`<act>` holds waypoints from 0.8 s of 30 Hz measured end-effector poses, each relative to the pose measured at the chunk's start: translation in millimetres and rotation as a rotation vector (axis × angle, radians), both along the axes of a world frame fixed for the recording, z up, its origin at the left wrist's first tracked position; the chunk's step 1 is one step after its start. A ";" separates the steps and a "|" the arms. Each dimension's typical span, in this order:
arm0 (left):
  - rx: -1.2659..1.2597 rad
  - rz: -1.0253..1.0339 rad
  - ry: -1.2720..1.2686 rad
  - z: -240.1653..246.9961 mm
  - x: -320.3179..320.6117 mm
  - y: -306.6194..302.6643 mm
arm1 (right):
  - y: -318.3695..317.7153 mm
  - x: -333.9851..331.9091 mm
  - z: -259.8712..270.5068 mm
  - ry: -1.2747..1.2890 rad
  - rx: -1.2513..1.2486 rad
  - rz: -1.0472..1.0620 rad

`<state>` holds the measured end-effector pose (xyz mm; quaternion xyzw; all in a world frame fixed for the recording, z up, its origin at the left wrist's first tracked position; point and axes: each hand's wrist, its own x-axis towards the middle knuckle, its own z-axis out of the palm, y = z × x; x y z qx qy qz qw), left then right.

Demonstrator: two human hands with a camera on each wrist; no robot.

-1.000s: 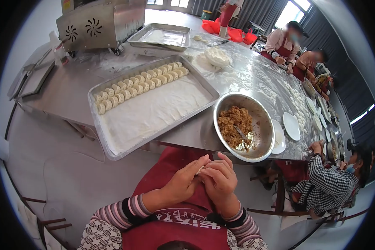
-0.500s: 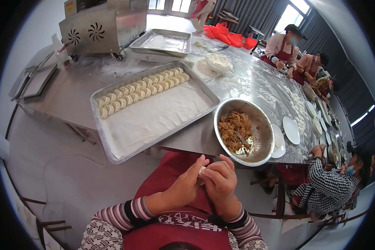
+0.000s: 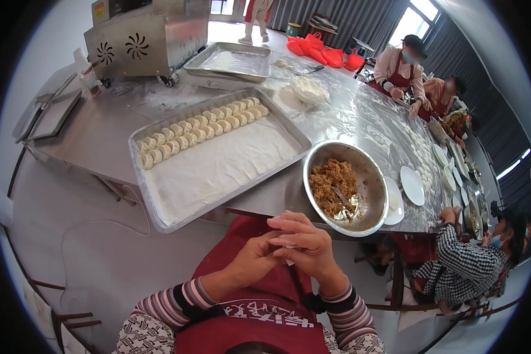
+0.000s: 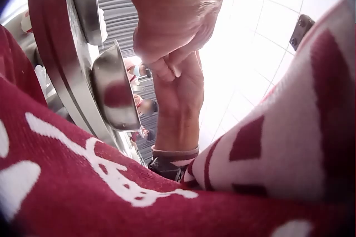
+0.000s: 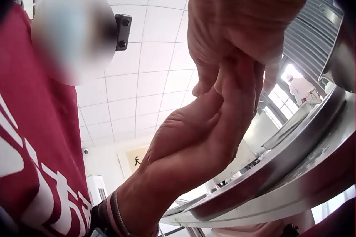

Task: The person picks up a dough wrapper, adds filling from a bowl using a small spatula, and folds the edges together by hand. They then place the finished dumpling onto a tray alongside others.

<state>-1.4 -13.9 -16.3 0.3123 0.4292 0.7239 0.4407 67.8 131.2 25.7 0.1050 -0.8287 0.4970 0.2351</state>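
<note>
In front of the maroon apron, my left hand (image 3: 251, 258) and right hand (image 3: 304, 243) meet and hold a small white dumpling (image 3: 289, 262), mostly hidden by the fingers. The right fingers lie across the left fingertips. Seen from the left wrist, the thumb and fingers of both hands press close together. Ahead on the left is a metal tray (image 3: 298, 141) lined with white paper, bearing two rows of pleated dumplings (image 3: 209, 131). A steel bowl (image 3: 373, 189) of brown filling (image 3: 330, 180), with a utensil (image 3: 342, 196) in it, stands just beyond my right hand.
White plates (image 3: 413, 186) lie right of the bowl on the floury steel table (image 3: 360, 112). Farther back are a heap of flour (image 3: 308, 88), another tray (image 3: 233, 59) and a metal machine (image 3: 147, 44). Several people work along the right side, one in a checked sleeve (image 3: 469, 262).
My right fingers have moved across the left hand, covering more of the white dough that showed at the fingertips. The person in the far background has walked left.
</note>
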 end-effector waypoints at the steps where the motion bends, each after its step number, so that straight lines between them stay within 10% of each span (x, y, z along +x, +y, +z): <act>1: 0.001 0.012 -0.096 1.2 0.7 0.0 | 0.1 -0.7 -1.1 0.000 0.000 0.001; 24: 0.000 0.240 0.219 -3.2 -2.0 -0.5 | -8.2 -8.7 -7.1 0.035 0.193 -0.066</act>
